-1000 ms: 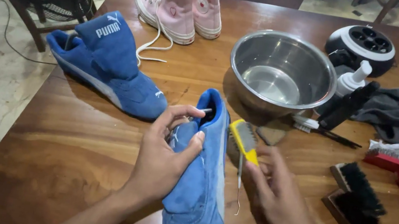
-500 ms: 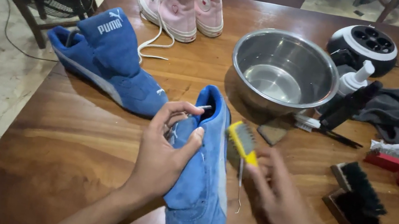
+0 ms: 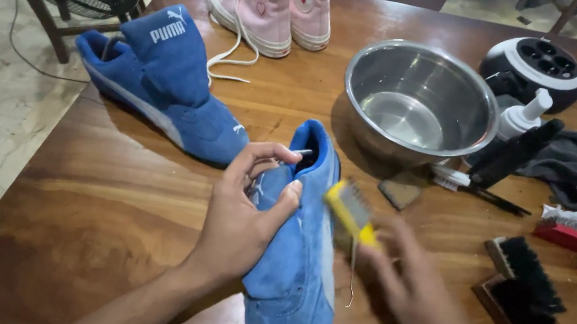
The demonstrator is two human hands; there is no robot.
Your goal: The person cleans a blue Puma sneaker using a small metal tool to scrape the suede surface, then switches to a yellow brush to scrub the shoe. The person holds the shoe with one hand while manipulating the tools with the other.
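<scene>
Left hand [image 3: 238, 220] clamps the blue suede shoe [image 3: 294, 266] from its left flank, fingers curled over the collar. Right hand [image 3: 413, 287], motion-blurred, is closed on a small yellow brush [image 3: 349, 211], bristle end just beside the shoe's right flank. Shoe lies mid-table, long axis running from the person toward the steel bowl [image 3: 419, 102].

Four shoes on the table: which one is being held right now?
The blue shoe at the near edge, gripped by the left hand. The other blue shoe and the pink pair lie untouched farther back.
</scene>
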